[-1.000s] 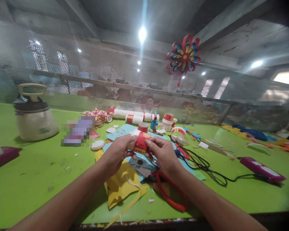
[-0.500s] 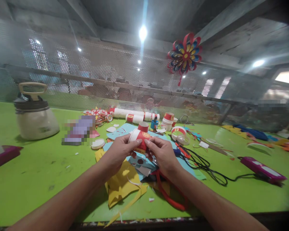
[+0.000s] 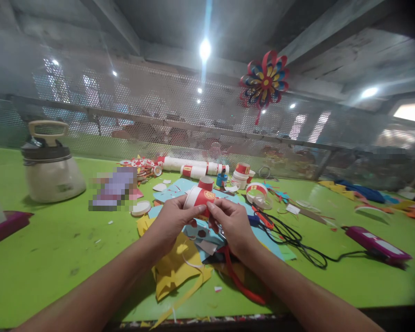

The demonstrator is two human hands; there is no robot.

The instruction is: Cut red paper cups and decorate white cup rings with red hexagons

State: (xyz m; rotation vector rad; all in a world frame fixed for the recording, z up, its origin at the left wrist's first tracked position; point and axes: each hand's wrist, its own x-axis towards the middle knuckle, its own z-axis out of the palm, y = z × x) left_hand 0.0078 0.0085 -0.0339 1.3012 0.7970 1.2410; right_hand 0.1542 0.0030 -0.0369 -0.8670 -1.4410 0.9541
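Observation:
Between my hands is a red and white paper cup point(image 3: 201, 197), lying on its side, with gold print on its red part. My left hand point(image 3: 174, 218) grips it from the left, thumb along the front. From the other side, my right hand point(image 3: 232, 224) pinches the cup's right end between thumb and fingers. A red-handled tool that looks like scissors point(image 3: 240, 281) shows below my right hand; whether that hand touches it I cannot tell. Light blue paper point(image 3: 174, 191) and yellow paper scraps point(image 3: 178, 267) lie beneath the hands. Another red cup point(image 3: 205, 183) stands just behind.
Stacked paper cups point(image 3: 193, 163) lie along the back, near a small blue bottle point(image 3: 222, 178). At right are a looped black cable point(image 3: 290, 237) and a purple power strip point(image 3: 376, 244). A beige kettle point(image 3: 51, 173) stands left on the green table point(image 3: 65, 244).
My hands stay at nearly the same spot. The cup has turned slightly and my left thumb sits a little lower on it. The view has shifted very slightly.

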